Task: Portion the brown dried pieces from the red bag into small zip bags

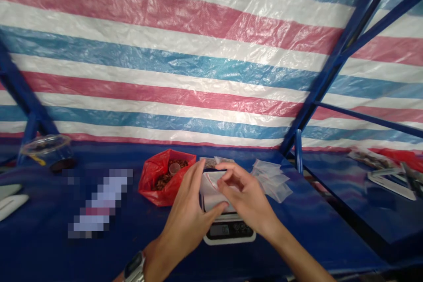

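Observation:
Both my hands meet over a small white digital scale [229,231] on the blue table. My left hand [188,218] and my right hand [246,196] pinch the top edge of a small clear zip bag [211,189] with a red seal line, held just above the scale. To the left stands an open red plastic bag [157,180] of brown dried pieces with a small plastic cup [174,168] inside. A pile of empty clear zip bags [272,178] lies to the right. A watch is on my left wrist.
A clear plastic tub [49,150] stands at the far left, white objects [9,200] at the left edge. A blurred-out item [99,205] lies on the blue table cover [49,238]. Blue metal frame bars [330,75] rise at right; another table [390,176] holds bags and tools. A striped tarp hangs behind.

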The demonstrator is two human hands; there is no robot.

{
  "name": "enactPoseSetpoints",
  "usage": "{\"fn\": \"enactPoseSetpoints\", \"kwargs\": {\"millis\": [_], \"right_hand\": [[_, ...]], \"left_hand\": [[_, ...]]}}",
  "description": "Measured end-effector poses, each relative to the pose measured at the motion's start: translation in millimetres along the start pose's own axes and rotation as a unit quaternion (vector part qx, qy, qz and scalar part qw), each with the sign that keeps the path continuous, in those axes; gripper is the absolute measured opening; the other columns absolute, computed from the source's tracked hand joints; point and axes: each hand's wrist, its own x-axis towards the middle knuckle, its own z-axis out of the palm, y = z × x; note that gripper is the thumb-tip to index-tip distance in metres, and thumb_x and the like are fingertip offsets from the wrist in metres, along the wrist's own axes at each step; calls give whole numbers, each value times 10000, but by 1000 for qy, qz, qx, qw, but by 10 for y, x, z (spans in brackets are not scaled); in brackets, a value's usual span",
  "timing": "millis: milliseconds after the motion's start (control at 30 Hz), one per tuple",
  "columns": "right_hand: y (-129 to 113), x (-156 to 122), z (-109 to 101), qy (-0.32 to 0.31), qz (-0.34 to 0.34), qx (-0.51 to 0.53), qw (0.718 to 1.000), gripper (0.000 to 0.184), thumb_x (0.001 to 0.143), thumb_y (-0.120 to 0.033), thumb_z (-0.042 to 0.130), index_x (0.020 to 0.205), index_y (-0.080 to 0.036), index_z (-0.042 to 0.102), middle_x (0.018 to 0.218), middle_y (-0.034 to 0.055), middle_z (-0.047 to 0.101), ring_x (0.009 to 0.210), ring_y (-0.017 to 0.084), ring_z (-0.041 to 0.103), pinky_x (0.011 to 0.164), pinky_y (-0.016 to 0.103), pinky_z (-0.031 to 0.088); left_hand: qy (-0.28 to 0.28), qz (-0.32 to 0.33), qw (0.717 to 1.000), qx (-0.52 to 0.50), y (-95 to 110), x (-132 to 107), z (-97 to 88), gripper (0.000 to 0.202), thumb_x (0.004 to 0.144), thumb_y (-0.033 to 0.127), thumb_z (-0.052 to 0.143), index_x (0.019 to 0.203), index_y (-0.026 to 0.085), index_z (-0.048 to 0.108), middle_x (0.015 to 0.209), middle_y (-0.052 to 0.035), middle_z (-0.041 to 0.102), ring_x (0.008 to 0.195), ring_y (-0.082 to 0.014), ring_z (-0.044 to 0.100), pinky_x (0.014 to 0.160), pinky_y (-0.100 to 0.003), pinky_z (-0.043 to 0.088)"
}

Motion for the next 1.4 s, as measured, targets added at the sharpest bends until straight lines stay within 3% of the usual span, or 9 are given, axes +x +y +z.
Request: {"fn": "enactPoseSetpoints", "kwargs": {"millis": [133,400,600,700,833,933,1067,1233,1400], "right_hand": [[-44,-32,190,26,-7,-41,999,288,823,-274,643,1099,-265,723,751,-27,591,665,146,563,660,283,481],[-80,-18,415,23,-12,-4,1000,248,874,-295,626,1113,-254,678,752,-22,607,710,166,632,681,280,512],[-87,349,678,-5,-106,-81,991,193,987,-319,538,1095,-225,669,953,37,727,897,187,695,847,315,525],[-36,481,844,-154,-215,-226,938,195,1011,-247,508,1022,-208,699,1087,66,741,1036,205,679,964,356,477],[45,419,971,-256,-263,-383,848,278,1042,-211,448,919,-184,696,978,62,749,946,206,681,918,360,468],[99,330,961,-267,-253,-411,834,292,1047,-199,425,913,-190,685,983,52,740,926,187,676,852,313,473],[128,339,911,-231,-183,-457,839,314,1051,-214,397,957,-199,696,1026,64,741,923,198,694,812,306,474],[105,534,950,-143,-37,-520,841,270,1011,-300,512,1224,-208,650,1161,109,722,964,260,716,787,353,499],[147,701,1042,-185,-71,-448,872,234,940,-351,656,1147,-257,714,1205,71,687,1050,243,689,868,347,505]], "left_hand": [[-4,-11,999,-34,0,-15,13,621,912,372,657,1483,247,447,1478,-131,570,1374,-297,546,1152,-512,448],[-5,10,999,-41,-90,-107,-148,638,898,320,682,1490,244,456,1496,-135,558,1390,-293,530,1153,-488,446],[115,-107,987,-27,-325,57,-559,342,983,340,508,1282,197,591,1266,-119,698,1168,-257,672,1026,-413,516],[175,-146,972,58,-526,137,-768,291,963,334,507,1199,182,580,1142,-119,699,1055,-273,689,928,-411,544],[114,-182,950,228,-762,157,-839,274,924,340,551,1140,175,583,1221,-170,623,972,-301,700,830,-408,541],[68,-222,935,267,-870,166,-801,369,924,440,569,1189,183,564,1247,-187,634,942,-307,715,764,-379,522],[32,-271,936,221,-917,212,-795,316,901,417,591,1161,238,577,939,-101,747,879,-312,727,678,-323,456],[86,-242,954,157,-840,210,-820,179,887,282,541,1047,241,610,815,-64,732,773,-264,703,647,-295,414],[144,-215,965,37,-834,190,-776,146,869,285,548,989,223,604,797,-14,693,692,-190,645,641,-267,440]]}}
